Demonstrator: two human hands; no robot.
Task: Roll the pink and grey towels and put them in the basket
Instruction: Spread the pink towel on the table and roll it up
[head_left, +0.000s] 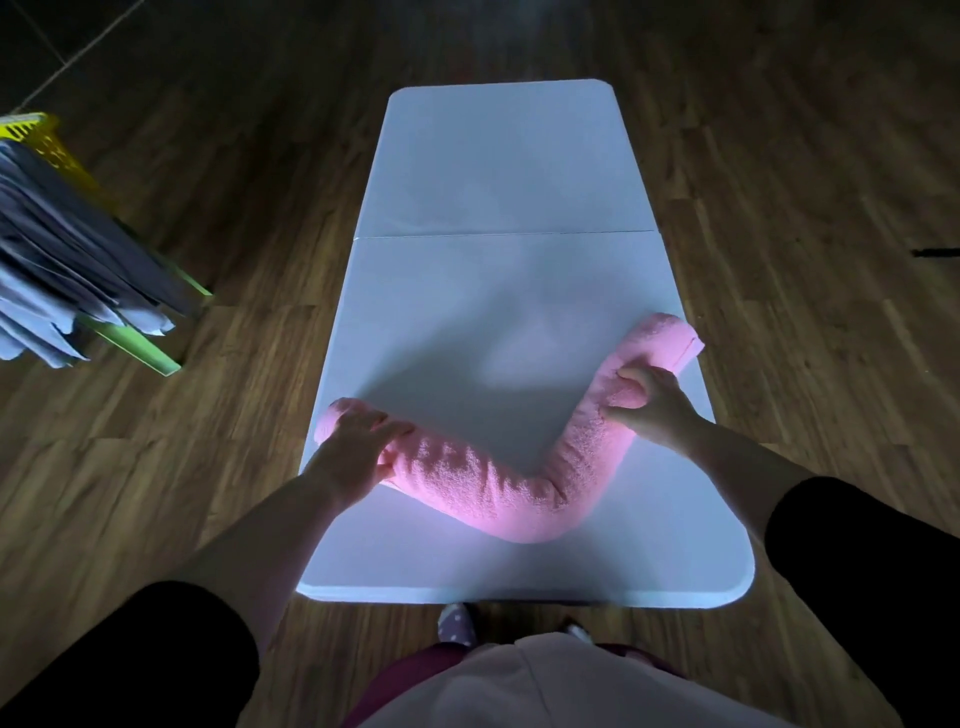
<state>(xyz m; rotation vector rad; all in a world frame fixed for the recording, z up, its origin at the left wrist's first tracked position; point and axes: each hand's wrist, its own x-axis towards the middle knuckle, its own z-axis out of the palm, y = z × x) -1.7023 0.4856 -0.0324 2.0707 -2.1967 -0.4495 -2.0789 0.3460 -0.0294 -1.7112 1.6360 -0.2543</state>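
A pink towel (519, 493), rolled into a long tube, lies across the near half of the white table (498, 182) and sags toward me in a curve. My left hand (358, 447) grips the roll near its left end, fingers curled over the top. My right hand (654, 405) grips the roll close to its right end, which juts past the hand toward the table's right edge. At the far left, grey towels (67, 260) hang in a pile over a yellow-green basket (150, 353) on the floor.
The table is a folding one with a seam (504, 235) across its middle. Wooden floor surrounds it. My feet (457, 623) stand at the near edge. A small dark object (935, 253) lies on the floor at the right.
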